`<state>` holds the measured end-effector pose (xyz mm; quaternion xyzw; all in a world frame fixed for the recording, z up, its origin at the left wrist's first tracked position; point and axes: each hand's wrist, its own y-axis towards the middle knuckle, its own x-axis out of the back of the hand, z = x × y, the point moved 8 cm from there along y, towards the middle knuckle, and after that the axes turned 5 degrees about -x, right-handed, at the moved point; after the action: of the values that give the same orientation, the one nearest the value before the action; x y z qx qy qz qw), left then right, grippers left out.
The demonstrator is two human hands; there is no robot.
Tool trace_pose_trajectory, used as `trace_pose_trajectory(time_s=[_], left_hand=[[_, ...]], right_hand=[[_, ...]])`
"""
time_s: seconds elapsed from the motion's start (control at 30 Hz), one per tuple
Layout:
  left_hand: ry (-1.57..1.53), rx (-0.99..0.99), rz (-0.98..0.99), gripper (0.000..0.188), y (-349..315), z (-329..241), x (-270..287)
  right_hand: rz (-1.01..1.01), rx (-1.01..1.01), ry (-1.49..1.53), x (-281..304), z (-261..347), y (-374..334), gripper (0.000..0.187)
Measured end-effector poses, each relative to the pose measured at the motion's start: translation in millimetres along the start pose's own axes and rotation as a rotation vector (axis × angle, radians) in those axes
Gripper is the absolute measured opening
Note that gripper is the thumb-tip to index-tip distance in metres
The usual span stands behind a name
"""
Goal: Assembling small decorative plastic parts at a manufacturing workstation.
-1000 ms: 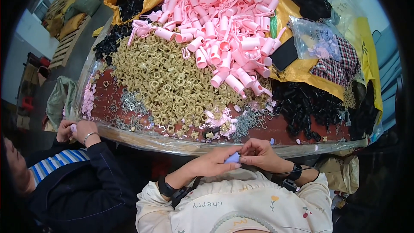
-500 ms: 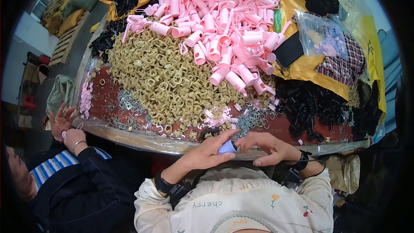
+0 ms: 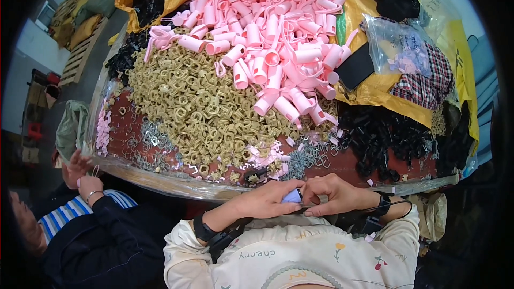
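Observation:
My left hand is wrapped round a small lavender plastic tube at the table's front edge. My right hand closes on the tube's right end, with thumb and fingers curled in. Those fingertips hide the end of the tube, so any small part between them cannot be made out. Just beyond my left hand lies a dark clip-like part, beside small pink pieces. Bent metal hooks are heaped beyond my hands.
Olive-gold plastic buckles and pink looped tubes form a large pile. Black parts and a dark phone-like slab are at the right. A wrapped edge borders the table. Another person's hand holds a small pink piece at left.
My right hand has come in from the right and its fingers have closed on the tube's end. My left hand, holding the tube, has shifted slightly right and nearer to me.

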<state>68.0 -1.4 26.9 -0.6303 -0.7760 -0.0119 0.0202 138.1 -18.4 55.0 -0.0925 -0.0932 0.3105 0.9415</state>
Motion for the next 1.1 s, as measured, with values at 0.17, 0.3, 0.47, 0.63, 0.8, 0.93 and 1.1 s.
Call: trace_pose_trajectory(time_s=[0.17, 0.3, 0.47, 0.63, 0.8, 0.93, 1.1], left_hand=[[0.090, 0.077, -0.030, 0.041, -8.3, 23.0, 18.4], [0.076, 0.173, -0.086, 0.041, -6.0, 31.8, 30.8], [0.173, 0.061, -0.138, 0.042, 25.0, 22.1, 28.5], [-0.136, 0.258, -0.138, 0.043, 23.3, 45.8, 20.2], [0.262, -0.022, -0.223, 0.042, 25.3, 34.6, 20.1], [0.752, 0.122, -0.091, 0.042, 38.3, 9.5, 5.6], [1.045, 0.189, 0.014, 0.045, 43.3, 2.0, 2.8]], right_hand=[[-0.194, -0.061, 0.050, 32.4, -24.9, -16.9, 0.017], [-0.427, -0.234, 0.148, 64.7, -56.9, -30.4, 0.017], [-0.507, -0.229, 0.303, 76.8, -80.6, -25.9, 0.015], [-0.606, -0.233, 0.654, 78.7, -100.3, -30.8, 0.013], [-0.714, -0.243, 0.516, 84.6, -119.1, -46.3, 0.014], [-0.749, -0.265, 0.421, 81.8, -124.1, -58.0, 0.013], [-0.749, -0.245, 0.355, 72.8, -120.4, -63.6, 0.013]])
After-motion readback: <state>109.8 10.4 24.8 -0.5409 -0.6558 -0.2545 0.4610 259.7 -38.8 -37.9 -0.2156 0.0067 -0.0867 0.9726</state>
